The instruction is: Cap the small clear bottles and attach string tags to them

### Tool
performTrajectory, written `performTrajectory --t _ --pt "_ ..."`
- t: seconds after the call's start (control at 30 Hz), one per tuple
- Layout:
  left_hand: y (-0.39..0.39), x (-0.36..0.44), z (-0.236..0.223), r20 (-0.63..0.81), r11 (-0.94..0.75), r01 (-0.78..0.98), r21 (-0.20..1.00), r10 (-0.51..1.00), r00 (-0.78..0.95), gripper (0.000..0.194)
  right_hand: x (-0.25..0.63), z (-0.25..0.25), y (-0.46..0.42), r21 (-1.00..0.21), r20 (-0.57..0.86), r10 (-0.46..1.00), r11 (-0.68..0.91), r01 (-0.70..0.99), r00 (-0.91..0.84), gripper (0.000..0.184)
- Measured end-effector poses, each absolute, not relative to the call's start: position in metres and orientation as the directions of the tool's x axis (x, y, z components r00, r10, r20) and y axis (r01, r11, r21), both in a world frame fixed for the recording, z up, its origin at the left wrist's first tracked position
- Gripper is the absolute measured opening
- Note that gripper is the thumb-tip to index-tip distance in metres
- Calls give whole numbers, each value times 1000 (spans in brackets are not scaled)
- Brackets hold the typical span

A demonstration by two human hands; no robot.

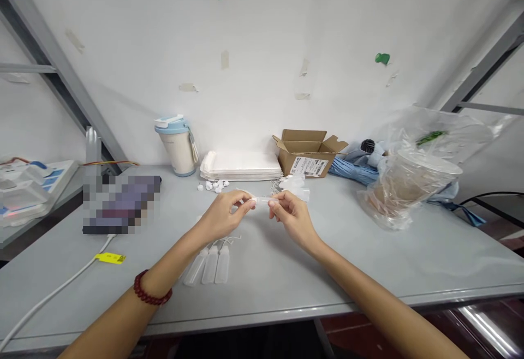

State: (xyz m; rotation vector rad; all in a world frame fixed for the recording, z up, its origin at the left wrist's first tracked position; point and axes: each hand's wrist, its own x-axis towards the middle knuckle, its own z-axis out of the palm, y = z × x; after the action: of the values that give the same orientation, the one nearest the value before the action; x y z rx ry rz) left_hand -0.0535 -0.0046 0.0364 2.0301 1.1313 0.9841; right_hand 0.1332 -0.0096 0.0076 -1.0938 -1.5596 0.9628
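Note:
A small translucent plastic bottle (pixel 263 199) lies sideways between my two hands, above the middle of the table. My left hand (pixel 228 213) pinches its left end with thumb and fingers. At the opposite end, my right hand (pixel 293 218) is closed on it the same way. Fingertips hide both ends. Below my left hand lie translucent bottles (pixel 210 265) with thin white strands at their tops. White caps (pixel 215 185) are scattered behind my left hand. More translucent bottles (pixel 298 184) are heaped behind my right hand.
A stack of white envelopes (pixel 245 165) and an open cardboard box (pixel 307 154) stand against the wall. To their left is a tumbler (pixel 178 143). A blurred dark device (pixel 126 206) with a cable sits left. On the right are a plastic-wrapped tub (pixel 413 184) and blue cloth (pixel 354 169).

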Motion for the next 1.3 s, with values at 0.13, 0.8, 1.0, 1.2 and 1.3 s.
performTrajectory --t 0.13,0.8,1.0,1.2,1.3 --pt "-4 -56 34 378 -511 452 731 855 355 19 134 6 -7 -954 230 963 252 164 -142 30" --pt "-3 -59 36 202 -369 374 851 887 415 35 132 9 -9 -952 275 942 295 81 -193 28" --pt "-5 -60 37 342 -512 405 758 840 421 30 132 7 -9 -971 227 957 238 39 -180 29" --pt "-6 -55 37 385 -555 449 700 823 418 23 133 10 -8 -985 155 962 168 38 -226 29" --pt "-2 -60 37 370 -539 434 722 830 416 16 134 11 -6 -986 139 957 158 54 -254 29"
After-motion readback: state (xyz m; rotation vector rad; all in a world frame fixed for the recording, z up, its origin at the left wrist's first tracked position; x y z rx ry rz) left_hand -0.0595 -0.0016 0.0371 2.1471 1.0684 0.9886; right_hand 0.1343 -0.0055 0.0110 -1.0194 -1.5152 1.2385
